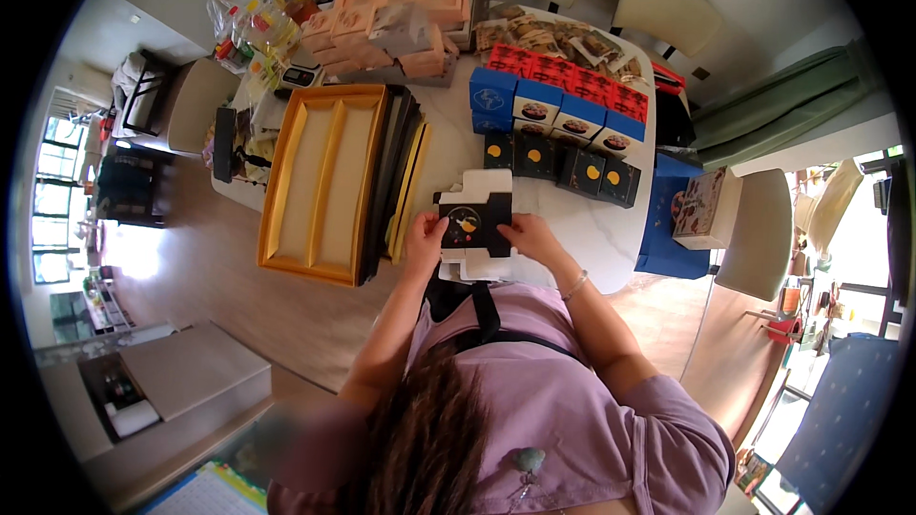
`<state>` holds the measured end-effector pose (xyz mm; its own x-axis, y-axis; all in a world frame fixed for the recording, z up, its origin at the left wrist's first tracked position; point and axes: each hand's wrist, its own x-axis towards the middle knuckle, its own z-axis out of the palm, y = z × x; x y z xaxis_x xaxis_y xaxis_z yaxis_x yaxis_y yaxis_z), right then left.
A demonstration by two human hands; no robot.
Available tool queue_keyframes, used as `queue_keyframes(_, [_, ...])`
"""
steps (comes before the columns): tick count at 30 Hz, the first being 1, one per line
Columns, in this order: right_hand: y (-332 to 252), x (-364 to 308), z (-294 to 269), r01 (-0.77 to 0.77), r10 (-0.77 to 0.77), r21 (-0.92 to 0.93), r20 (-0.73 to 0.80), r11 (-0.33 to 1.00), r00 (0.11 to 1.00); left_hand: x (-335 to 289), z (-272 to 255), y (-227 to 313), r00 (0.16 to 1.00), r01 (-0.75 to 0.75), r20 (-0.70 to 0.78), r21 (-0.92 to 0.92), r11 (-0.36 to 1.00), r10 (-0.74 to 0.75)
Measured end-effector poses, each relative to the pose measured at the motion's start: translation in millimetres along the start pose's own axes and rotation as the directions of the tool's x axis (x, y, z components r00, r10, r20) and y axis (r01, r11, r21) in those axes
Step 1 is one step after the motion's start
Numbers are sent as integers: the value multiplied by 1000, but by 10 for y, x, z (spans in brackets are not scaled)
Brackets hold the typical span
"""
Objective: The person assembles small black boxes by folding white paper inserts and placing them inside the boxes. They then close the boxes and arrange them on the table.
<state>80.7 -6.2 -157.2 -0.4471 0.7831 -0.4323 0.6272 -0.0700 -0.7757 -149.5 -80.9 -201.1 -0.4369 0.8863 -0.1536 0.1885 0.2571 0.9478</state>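
Left hand (425,232) and right hand (530,235) pinch opposite edges of the flat black cardboard box blank (475,219) — held flat (for folding, likely) just before the row of small black boxes (561,169)

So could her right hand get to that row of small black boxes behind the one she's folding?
Probably yes. The right hand grips the flat black carton, and the row of small black boxes stands just beyond it on the white table with nothing between. She would have to let go first.
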Motion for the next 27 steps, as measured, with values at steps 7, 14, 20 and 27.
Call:
queue_keyframes(7, [-231, -375, -548, -13, -80, 850, 65, 526, 995, 76, 21, 1458, 965, 202, 237, -396, 896, -113])
queue_keyframes(14, [-364, -960, -777, 78, -20, 847, -80, 526, 997, -35, 234, 1651, 923, -223, 316, -27, 974, 220])
queue_keyframes(20, [-595, -1481, -1255, 256, -146, 454, -263, 853, 954, -203, 178, 2397, 710, -617, 520, 132, 776, 475])
queue_keyframes(27, [-883, -1387, -1445, 463, -402, 130, -329, 877, 854, 1, 410, 2920, 314, -919, 734, 76, 387, 602])
